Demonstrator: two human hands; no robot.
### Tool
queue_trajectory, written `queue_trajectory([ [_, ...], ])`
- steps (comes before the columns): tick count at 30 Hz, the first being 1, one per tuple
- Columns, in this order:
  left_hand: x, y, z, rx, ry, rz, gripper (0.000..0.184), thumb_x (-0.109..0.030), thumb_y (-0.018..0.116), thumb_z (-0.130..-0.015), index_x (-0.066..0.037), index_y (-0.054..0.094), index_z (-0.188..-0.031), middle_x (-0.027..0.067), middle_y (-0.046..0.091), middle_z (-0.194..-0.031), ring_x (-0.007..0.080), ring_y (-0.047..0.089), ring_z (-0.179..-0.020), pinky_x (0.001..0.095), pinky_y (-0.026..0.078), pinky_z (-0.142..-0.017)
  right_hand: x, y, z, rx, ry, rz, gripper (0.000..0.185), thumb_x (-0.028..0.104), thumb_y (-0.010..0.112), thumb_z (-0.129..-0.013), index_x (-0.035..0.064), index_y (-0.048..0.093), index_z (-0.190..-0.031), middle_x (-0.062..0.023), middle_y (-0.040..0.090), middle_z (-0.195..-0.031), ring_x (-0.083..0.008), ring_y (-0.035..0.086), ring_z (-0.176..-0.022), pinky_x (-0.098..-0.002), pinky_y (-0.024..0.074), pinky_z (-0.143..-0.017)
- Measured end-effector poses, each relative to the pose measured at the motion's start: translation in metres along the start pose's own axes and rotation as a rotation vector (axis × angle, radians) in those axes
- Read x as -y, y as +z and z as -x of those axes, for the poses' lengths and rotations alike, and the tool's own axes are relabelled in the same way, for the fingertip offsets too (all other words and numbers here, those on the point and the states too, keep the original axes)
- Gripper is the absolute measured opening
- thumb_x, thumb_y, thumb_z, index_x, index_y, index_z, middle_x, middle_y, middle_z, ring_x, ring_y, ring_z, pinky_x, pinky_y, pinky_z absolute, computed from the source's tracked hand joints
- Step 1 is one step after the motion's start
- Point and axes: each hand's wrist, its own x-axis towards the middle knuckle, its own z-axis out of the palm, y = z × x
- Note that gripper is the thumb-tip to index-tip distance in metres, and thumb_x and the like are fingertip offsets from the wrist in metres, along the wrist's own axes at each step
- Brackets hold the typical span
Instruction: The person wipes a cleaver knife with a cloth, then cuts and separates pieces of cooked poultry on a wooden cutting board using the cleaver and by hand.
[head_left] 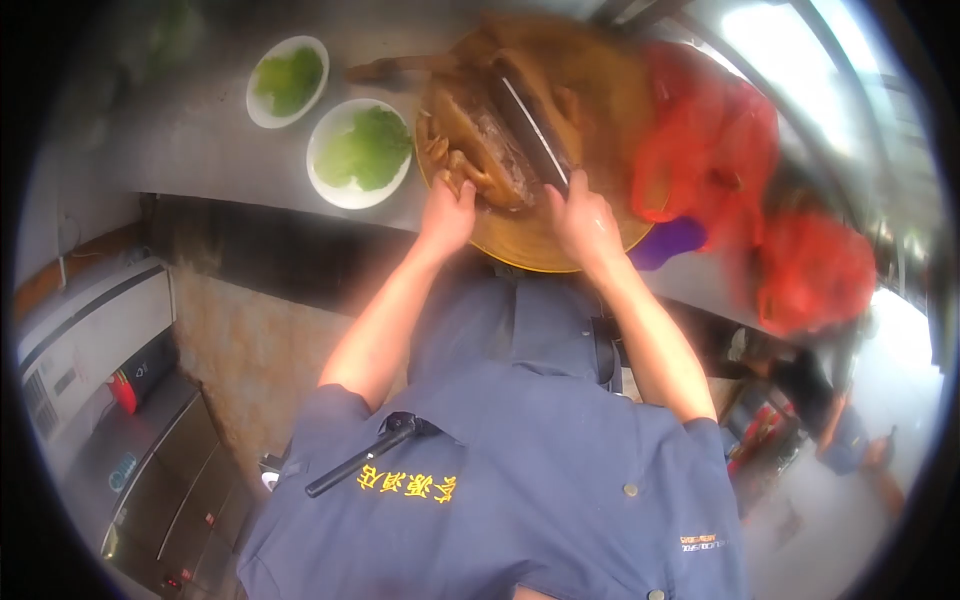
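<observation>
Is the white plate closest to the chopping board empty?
No, the plate isn't empty: green leaves lie on it, with white around them.

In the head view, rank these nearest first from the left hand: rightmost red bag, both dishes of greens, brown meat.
1. Brown meat: at the left hand's fingers
2. Closer dish of greens: left
3. Farther dish of greens: left, beyond
4. Rightmost red bag: far right
</observation>
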Motion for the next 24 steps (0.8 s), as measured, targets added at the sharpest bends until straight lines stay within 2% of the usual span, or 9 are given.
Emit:
queue_trajectory([
  [2,0.014,-0.005,0.002,0.084,-0.023,0.042,0.05,-0.026,0.059,-0.108,0.008,0.051,-0.144,0.0261,0.069,-0.133,0.0345,0.066,-0.129,0.0409,0.048,-0.11,0.02,-0.023,0.013,0.038,0.042,0.005,0.04,0.038,0.062,-0.108,0.0002,0.052,-0.119,-0.0282,0.071,-0.08,-0.0538,0.069,-0.074,-0.0619,0.0558,-0.067],
  [5,0.033,-0.002,-0.003,0.084,0.045,0.157,0.046,-0.021,0.058,-0.109,0.005,0.051,-0.146,0.0209,0.07,-0.133,0.0287,0.066,-0.127,0.0381,0.048,-0.11,0.035,-0.038,0.003,-0.209,-0.128,-0.142,0.039,0.035,0.067,-0.106,0.0007,0.052,-0.119,-0.027,0.071,-0.079,-0.0525,0.069,-0.072,-0.0607,0.0558,-0.065],
  [8,0.04,-0.006,-0.003,0.086,0.077,0.131,0.042,-0.017,0.058,-0.109,0.003,0.052,-0.146,0.0165,0.07,-0.133,0.0243,0.066,-0.124,0.0368,0.048,-0.109,0.026,-0.003,0.007,-0.23,-0.087,-0.269,0.04,0.036,0.066,-0.106,0.0012,0.052,-0.12,-0.0273,0.071,-0.078,-0.0529,0.069,-0.072,-0.0613,0.0554,-0.065],
  [9,0.034,-0.006,0.0,0.092,0.083,0.169,0.041,-0.015,0.058,-0.11,0.002,0.052,-0.146,0.0141,0.071,-0.131,0.0229,0.065,-0.123,0.0362,0.048,-0.109,0.017,0.012,0.009,-0.065,0.034,-0.111,0.04,0.037,0.065,-0.107,0.0019,0.051,-0.121,-0.0282,0.07,-0.078,-0.0535,0.069,-0.072,-0.0625,0.0551,-0.065],
  [13,0.069,0.002,-0.01,0.112,0.141,0.353,0.04,-0.012,0.06,-0.11,-0.003,0.052,-0.148,0.0053,0.069,-0.128,0.0172,0.065,-0.118,0.0344,0.049,-0.107,0.005,0.011,0.018,0.137,0.116,-0.098,0.04,0.037,0.064,-0.107,0.0016,0.05,-0.12,-0.0309,0.07,-0.081,-0.0553,0.069,-0.079,-0.0624,0.0553,-0.071],
  [16,0.076,-0.018,0.001,0.194,0.079,0.557,0.038,-0.011,0.059,-0.111,-0.006,0.051,-0.148,0.0008,0.066,-0.128,0.0138,0.063,-0.115,0.0335,0.049,-0.107,0.0,-0.014,0.046,0.057,0.107,-0.209,0.041,0.037,0.064,-0.107,0.0008,0.05,-0.12,-0.0322,0.071,-0.084,-0.0566,0.068,-0.083,-0.0617,0.0555,-0.073],
  [17,0.071,-0.025,0.006,0.251,0.099,0.747,0.053,-0.007,0.062,-0.108,-0.002,0.043,-0.158,0.0075,0.06,-0.146,0.0208,0.056,-0.137,0.0354,0.042,-0.119,-0.003,-0.02,0.059,0.046,0.16,-0.238,0.04,0.036,0.065,-0.107,0.0016,0.051,-0.121,-0.0326,0.071,-0.085,-0.0573,0.068,-0.084,-0.0622,0.0548,-0.073],
  [20,0.059,-0.042,0.011,0.347,0.083,0.804,0.055,-0.005,0.064,-0.107,-0.005,0.044,-0.158,0.0068,0.06,-0.146,0.0188,0.057,-0.136,0.037,0.044,-0.118,-0.027,-0.036,0.089,0.048,0.16,-0.276,0.038,0.036,0.065,-0.107,0.0026,0.053,-0.119,-0.0318,0.07,-0.082,-0.0561,0.068,-0.081,-0.063,0.0538,-0.071],
  [24,0.045,-0.064,0.002,0.472,0.124,0.774,0.058,-0.003,0.068,-0.104,-0.006,0.045,-0.157,0.0073,0.064,-0.142,0.0198,0.062,-0.13,0.0386,0.052,-0.112,-0.053,-0.023,0.09,0.136,0.117,0.018,0.035,0.04,0.064,-0.106,0.0066,0.056,-0.115,-0.0252,0.072,-0.078,-0.051,0.07,-0.076,-0.0619,0.0555,-0.068],
])
